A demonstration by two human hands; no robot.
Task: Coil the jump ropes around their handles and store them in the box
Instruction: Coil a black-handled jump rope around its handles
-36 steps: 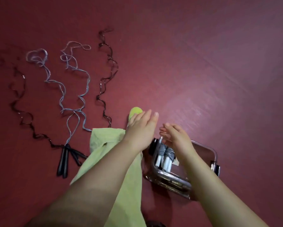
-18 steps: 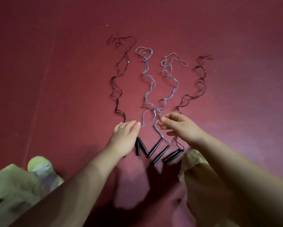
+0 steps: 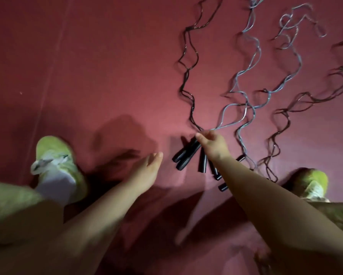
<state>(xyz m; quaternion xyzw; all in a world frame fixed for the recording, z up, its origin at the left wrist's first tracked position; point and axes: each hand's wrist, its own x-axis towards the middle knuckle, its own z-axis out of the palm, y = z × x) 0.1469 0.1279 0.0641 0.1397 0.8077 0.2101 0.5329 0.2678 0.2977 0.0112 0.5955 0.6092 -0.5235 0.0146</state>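
L hand point(image 3: 146, 171) open, R hand point(image 3: 212, 143) pinching.

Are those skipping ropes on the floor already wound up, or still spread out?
Still spread out. The black cords and grey cords trail in loose waves across the red floor, none wrapped around the black handles.

You have jump ropes loose on the red floor, none coiled. The black handles point(image 3: 188, 153) lie fanned in a cluster just right of centre, their free ends pointing toward 6 and 7 o'clock. A dark rope point(image 3: 186, 76) snakes in wavy kinks toward 12 o'clock. Two pale blue-grey ropes point(image 3: 252, 62) wander toward 1 o'clock, crossing each other. Another dark rope point(image 3: 305, 98) trails toward 3 o'clock. The box is out of view.
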